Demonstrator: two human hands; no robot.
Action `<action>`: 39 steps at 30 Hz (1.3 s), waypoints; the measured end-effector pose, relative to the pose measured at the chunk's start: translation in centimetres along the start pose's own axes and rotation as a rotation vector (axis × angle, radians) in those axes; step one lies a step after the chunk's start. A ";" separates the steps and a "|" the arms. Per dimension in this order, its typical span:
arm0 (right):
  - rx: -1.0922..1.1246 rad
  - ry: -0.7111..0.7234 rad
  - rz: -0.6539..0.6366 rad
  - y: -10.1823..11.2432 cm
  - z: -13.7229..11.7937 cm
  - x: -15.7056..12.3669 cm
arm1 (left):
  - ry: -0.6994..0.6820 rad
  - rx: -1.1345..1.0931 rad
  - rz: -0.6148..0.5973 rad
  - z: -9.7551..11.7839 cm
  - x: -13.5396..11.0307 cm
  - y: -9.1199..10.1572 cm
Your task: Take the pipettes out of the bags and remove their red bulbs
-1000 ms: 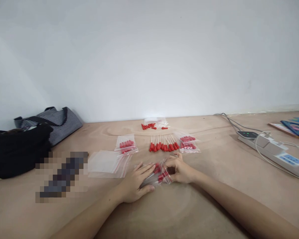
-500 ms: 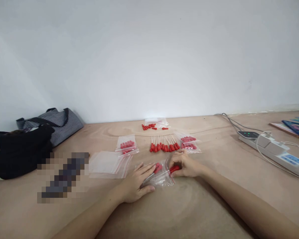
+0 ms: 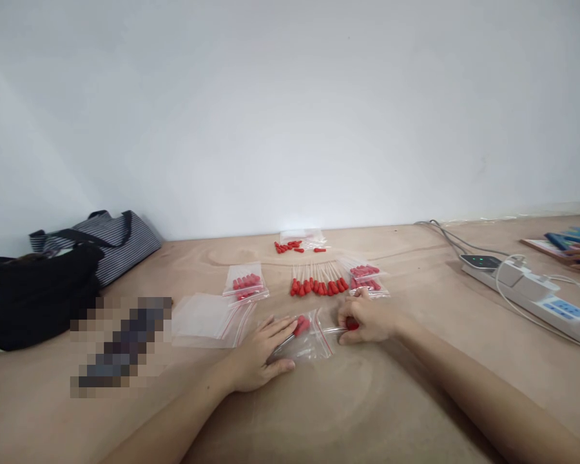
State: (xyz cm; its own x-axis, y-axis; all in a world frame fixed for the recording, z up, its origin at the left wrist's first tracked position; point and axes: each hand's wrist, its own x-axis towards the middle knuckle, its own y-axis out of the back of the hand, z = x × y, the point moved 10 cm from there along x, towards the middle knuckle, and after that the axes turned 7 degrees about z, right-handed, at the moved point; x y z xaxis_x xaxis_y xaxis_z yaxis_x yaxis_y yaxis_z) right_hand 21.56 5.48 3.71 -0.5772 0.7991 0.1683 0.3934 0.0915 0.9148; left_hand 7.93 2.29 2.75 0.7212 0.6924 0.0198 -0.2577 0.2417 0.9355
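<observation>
At table [image 3: 290, 419] centre, a bag [image 3: 312, 349] is held flat beneath the left hand [image 3: 263, 354], fingers extended; at its mouth, a red-ended stick [image 3: 336, 330] is pinched in the right hand [image 3: 367, 319]. Beyond, sticks [image 3: 319, 285] are flanked by filled bags [image 3: 246, 282]. Wood is exposed between right forearm and power strip [image 3: 560, 310]; the far edge is bounded by white wall [image 3: 290, 116].

Near tabletop [image 3: 314, 415] lies free; red-tipped sticks [image 3: 321, 288] obstruct ahead.
</observation>
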 end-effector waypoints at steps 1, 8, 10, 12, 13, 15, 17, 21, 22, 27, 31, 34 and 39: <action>-0.027 0.005 -0.010 0.0 0.0 -0.1 | 0.006 0.002 -0.004 0.0 0.0 0.0; 0.138 -0.151 -0.301 0.0 2.8 -2.2 | 0.012 -0.024 0.012 0.1 -0.1 0.1; 0.240 -0.214 -0.339 0.5 3.7 -2.9 | 0.016 -0.050 0.016 0.1 -0.2 0.2; 0.308 -0.264 -0.337 1.3 4.4 -3.1 | 0.041 -0.092 0.030 -0.3 -0.3 0.4; 0.332 -0.293 -0.328 1.6 4.9 -3.0 | 0.064 -0.113 0.045 -0.6 -0.3 0.6; 0.356 -0.363 -0.279 2.1 5.9 -2.2 | 0.117 -0.135 0.090 -1.4 0.2 1.3; 0.331 -0.465 -0.178 2.7 7.3 -0.7 | 0.142 -0.119 0.146 -2.0 1.3 2.2; 0.152 -0.717 0.009 3.1 9.5 3.0 | 0.096 -0.048 0.248 -2.8 5.1 3.5; 0.132 -0.728 0.023 2.9 9.4 4.2 | 0.089 -0.031 0.263 -3.0 6.3 3.6; -0.001 -0.780 0.068 2.0 9.2 8.4 | 0.124 -0.007 0.268 -4.5 10.3 2.5; -0.060 -0.779 0.070 1.4 9.1 9.5 | 0.177 -0.010 0.305 -5.1 10.6 1.9; -0.087 -0.778 0.075 1.0 9.0 9.6 | 0.217 0.004 0.346 -5.3 10.1 1.7; -0.101 -0.756 0.097 1.1 8.5 9.5 | 0.245 0.015 0.373 -5.5 9.5 1.7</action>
State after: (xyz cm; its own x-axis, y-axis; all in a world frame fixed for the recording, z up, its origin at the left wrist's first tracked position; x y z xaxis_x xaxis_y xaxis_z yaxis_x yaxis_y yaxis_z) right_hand 22.59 18.26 3.19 0.1167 0.9931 -0.0136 0.3287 -0.0257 0.9441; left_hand 10.77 13.01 2.58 0.4065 0.8713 0.2750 -0.4606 -0.0644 0.8852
